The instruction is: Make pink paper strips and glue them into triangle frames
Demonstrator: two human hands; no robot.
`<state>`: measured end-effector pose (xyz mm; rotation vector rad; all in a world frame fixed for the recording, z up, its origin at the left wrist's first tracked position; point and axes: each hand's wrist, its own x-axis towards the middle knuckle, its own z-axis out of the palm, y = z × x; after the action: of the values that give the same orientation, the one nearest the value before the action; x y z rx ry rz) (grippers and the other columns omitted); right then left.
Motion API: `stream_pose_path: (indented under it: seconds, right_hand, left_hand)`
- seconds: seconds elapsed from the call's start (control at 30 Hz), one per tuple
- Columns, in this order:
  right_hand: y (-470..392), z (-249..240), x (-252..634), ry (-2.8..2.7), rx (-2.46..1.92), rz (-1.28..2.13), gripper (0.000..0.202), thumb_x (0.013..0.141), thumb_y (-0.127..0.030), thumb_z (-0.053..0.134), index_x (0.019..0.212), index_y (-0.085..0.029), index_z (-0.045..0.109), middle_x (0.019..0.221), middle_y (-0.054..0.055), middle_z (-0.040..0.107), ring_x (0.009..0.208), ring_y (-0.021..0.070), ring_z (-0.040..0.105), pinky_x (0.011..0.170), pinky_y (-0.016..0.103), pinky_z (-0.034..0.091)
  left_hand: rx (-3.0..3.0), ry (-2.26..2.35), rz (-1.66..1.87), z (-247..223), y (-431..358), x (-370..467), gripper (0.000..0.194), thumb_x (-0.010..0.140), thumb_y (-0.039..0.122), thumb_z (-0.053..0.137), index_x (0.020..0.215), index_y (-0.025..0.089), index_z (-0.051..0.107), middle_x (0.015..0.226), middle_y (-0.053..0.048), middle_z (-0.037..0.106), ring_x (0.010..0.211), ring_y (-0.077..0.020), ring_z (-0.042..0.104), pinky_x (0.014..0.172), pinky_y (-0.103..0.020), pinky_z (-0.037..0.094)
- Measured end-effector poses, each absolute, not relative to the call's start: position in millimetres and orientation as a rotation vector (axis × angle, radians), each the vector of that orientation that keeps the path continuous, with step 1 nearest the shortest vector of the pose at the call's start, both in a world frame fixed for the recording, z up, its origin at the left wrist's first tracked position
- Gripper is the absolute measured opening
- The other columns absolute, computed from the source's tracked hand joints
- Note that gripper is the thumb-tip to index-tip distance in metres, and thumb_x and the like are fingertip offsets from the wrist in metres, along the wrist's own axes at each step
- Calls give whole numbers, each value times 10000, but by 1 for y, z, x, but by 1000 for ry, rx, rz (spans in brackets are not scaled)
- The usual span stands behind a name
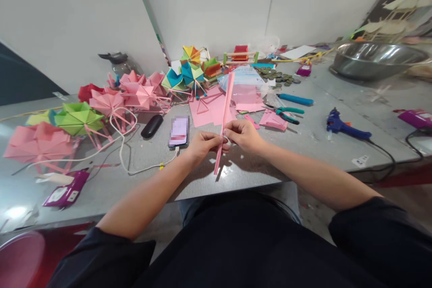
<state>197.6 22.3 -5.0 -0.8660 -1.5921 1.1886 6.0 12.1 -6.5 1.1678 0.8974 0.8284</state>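
Both hands meet over the front of the table on a long, narrow pink paper strip (227,101), which stands tilted with its top leaning away from me. My left hand (206,145) pinches it near its lower part, thumb and fingers closed. Just above, my right hand (243,136) also pinches the strip, its fingertips close to the left ones. The strip looks folded lengthwise; its exact folds are too small to tell. Behind it lie pink paper sheets (202,114) and a plastic bag (245,81). Smaller pink paper pieces (274,119) lie right of my right hand.
Folded paper umbrellas (108,101) crowd the left and back. A phone (178,131) with a white cable and a black case (152,126) lie left of my hands. Rightward are pliers (286,112), a blue glue gun (347,127) and a steel bowl (378,60). A purple packet (69,189) sits front left.
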Motion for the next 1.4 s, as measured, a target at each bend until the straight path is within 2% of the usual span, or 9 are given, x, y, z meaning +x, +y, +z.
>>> stream_pose_path:
  seconds: [0.13,0.27,0.57,0.9,1.23,1.4]
  right_hand:
    - [22,0,200,-1604,-921,1209,431,822,-591,765,718,-194,634,577,-8,632,446,87,479,437,232,384]
    - [24,1,200,-1589,-979,1218,513,764,-653,823,667,-193,617,563,11,655,407,84,484,394,224,380]
    - [28,-2,203,-1571,-947,1362,493,743,-623,853,705,-179,642,632,50,729,431,102,582,415,220,465]
    - [31,-7,202,-1555,-950,1370,458,758,-586,837,682,-179,641,605,34,708,449,104,592,442,221,477]
    - [32,-3,206,-1490,-947,1338,468,795,-603,800,670,-193,610,619,35,696,424,97,559,417,229,450]
    - [26,-3,201,-1518,-930,1315,441,813,-579,794,680,-190,633,600,16,672,421,90,529,417,232,439]
  left_hand:
    - [1224,933,828,-5,11,6,521,622,593,975,812,136,813,758,-117,813,687,-249,775,807,-463,654]
    - [1258,932,815,-5,9,8,472,630,567,979,768,146,816,748,-113,808,673,-232,760,801,-449,647]
    - [1285,899,776,-5,10,5,528,599,607,980,781,138,818,751,-122,811,668,-233,756,736,-396,624]
    - [1275,879,816,-6,9,14,623,635,714,918,833,134,807,825,-121,819,753,-238,774,820,-410,638]
    - [1293,924,789,-8,14,5,494,656,611,947,741,150,790,703,-109,785,638,-226,742,750,-436,637]
    - [1268,888,812,-10,13,10,560,716,672,874,866,136,811,816,-135,816,722,-237,775,777,-417,632]
